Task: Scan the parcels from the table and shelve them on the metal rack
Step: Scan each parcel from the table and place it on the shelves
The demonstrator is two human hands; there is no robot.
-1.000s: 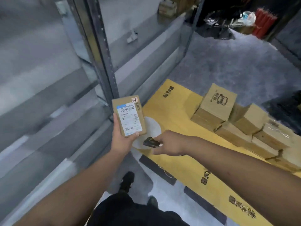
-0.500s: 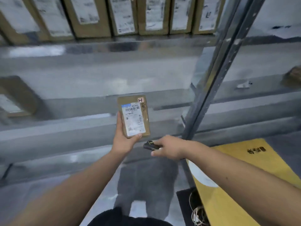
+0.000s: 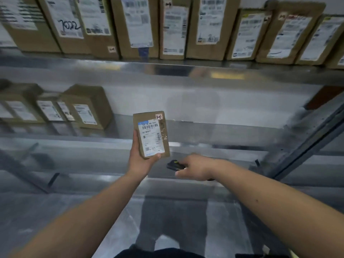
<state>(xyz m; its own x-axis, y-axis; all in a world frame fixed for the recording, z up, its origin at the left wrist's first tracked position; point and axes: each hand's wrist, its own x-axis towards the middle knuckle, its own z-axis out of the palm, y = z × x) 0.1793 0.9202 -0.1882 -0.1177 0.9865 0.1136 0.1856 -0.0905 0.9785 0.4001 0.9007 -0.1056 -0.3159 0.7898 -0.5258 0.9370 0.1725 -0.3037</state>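
My left hand [image 3: 141, 162] grips a small brown parcel [image 3: 151, 134], white barcode label facing me, upright before the metal rack [image 3: 186, 71]. Right hand [image 3: 195, 167] fingers clamp a black scanner [image 3: 174, 164] just beside it.

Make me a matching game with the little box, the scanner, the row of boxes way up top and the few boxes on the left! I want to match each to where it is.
Things:
1. small parcel
2. scanner
3. long row of boxes
4. few boxes

Places:
A. left end of the middle shelf
B. held in the right hand
C. top shelf
D. held upright in the left hand

Pairs: 1-D, 2-B, 3-C, 4-A
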